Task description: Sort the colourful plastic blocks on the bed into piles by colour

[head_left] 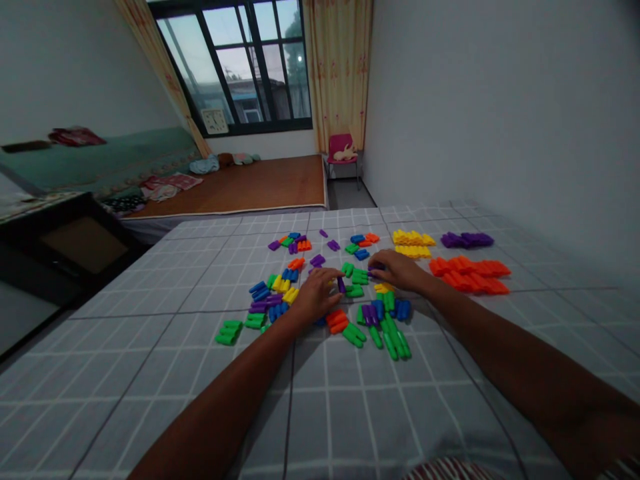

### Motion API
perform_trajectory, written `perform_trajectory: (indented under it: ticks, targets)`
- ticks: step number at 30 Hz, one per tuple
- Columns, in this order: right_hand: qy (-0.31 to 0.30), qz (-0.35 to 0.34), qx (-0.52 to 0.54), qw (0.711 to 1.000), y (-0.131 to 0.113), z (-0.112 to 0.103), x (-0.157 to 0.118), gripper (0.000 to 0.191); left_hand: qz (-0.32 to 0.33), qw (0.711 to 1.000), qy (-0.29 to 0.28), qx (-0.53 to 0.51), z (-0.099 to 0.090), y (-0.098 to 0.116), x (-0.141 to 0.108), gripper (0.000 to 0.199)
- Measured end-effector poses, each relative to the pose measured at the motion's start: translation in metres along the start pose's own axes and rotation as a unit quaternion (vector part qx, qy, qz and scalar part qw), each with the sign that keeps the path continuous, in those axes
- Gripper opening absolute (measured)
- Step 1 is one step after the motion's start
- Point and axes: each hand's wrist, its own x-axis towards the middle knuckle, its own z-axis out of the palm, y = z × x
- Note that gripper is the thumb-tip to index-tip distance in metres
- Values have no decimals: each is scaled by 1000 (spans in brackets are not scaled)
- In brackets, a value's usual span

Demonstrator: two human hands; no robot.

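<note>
Head view, clustered pieces (360,277), cloth (310,413) (roomy nearside)

From the wearer's head, the one camera faces forward and down, near the hands (315,295), window (267,70) toward eleven o'clock.

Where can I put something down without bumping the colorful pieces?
The checked cloth is bare left of the leftmost green pieces, and between the arms, nearer than the long green pieces. Mixed-color pieces crowd around the left hand and right hand.
</note>
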Motion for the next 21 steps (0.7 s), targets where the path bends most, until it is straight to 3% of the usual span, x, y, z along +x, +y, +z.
perform_trajectory:
  ticks: [5, 12, 14, 18, 21]
  targets:
    - [43, 23, 160, 986, -12, 3, 3, 23, -84, 980, 3, -182, 6, -5, 2, 43]
    - [19, 11, 33, 999, -14, 19, 0, 22, -49, 997, -49, 36, 6, -9, -1, 38]
    - [13, -8, 34, 999, -12, 19, -1, 29, -55, 995, -73, 46, 5, -7, -1, 37]
    - [-59, -58, 46, 996, -10, 16, -2, 45, -42, 993, -100, 49, 0, -1, -1, 33]
    - [-64, -56, 27, 996, -13, 15, -3, 45, -30, 994, -104, 35, -2, 0, -2, 33]
